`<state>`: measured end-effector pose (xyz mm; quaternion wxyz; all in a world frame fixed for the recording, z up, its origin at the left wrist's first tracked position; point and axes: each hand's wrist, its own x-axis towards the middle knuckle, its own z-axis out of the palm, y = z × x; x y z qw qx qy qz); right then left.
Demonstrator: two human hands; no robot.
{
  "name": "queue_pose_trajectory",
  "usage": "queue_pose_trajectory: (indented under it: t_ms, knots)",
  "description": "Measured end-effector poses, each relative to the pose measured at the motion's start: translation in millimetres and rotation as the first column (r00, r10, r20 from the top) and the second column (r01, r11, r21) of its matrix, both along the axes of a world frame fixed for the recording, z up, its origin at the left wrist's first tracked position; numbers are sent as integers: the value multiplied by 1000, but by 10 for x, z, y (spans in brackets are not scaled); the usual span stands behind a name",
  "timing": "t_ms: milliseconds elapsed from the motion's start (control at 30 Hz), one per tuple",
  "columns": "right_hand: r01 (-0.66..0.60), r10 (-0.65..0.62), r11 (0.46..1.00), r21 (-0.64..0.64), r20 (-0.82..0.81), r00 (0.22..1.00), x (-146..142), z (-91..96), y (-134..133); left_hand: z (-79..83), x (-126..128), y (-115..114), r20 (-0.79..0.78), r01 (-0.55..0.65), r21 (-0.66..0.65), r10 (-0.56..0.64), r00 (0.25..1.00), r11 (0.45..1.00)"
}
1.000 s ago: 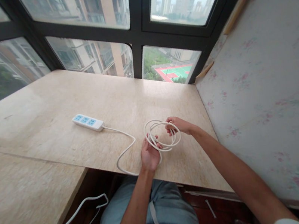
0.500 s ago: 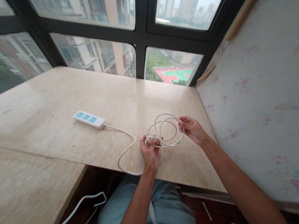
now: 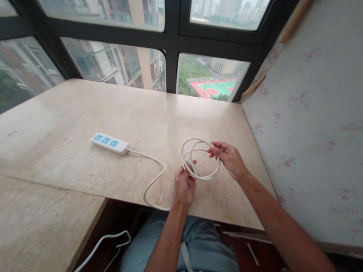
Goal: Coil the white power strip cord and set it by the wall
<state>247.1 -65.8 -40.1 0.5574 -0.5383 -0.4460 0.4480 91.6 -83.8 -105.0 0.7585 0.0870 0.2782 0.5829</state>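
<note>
A white power cord (image 3: 205, 177) is looped into a loose coil between my two hands. My left hand (image 3: 185, 185) is closed around the left side of the coil, and its fingers partly cover the bunched cord there. On the coil's right side, my right hand (image 3: 229, 158) pinches the cord between thumb and fingers. From the left hand the cord runs down to the counter's front edge, then bends back up to a white power strip (image 3: 110, 144). The strip lies flat on the counter, its blue socket faces upward.
The beige marble-patterned counter (image 3: 62, 122) meets dark-framed windows (image 3: 171, 41) at the back. A flowered wall (image 3: 320, 123) closes off the right side. Below the counter's front, another white cable (image 3: 84, 261) hangs beside my legs in blue trousers (image 3: 147, 265).
My right hand has moved slightly left, bringing its loop closer to the left hand. The coil's loops lie closer together. The power strip stays in place on the counter.
</note>
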Motion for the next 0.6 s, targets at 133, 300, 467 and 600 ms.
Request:
queue_pose_trajectory:
  t_ms: [133, 300, 467, 600]
  knots:
    - [-76, 75, 997, 0, 50, 996, 65, -14, -72, 3, 18, -6, 24, -28, -5, 28, 999, 1000]
    - [-202, 202, 979, -21, 49, 978, 127, 12, -186, 38, 8, -11, 86, 20, -41, -17, 996, 999]
    - [-198, 199, 980, -27, 23, 980, 161, -78, -199, 108, -93, 16, 178, 180, -126, -156, 972, 976]
    - [-180, 179, 983, -46, -31, 983, 143, -172, -157, 176, -145, 36, 239, 259, -63, -238, 942, 964]
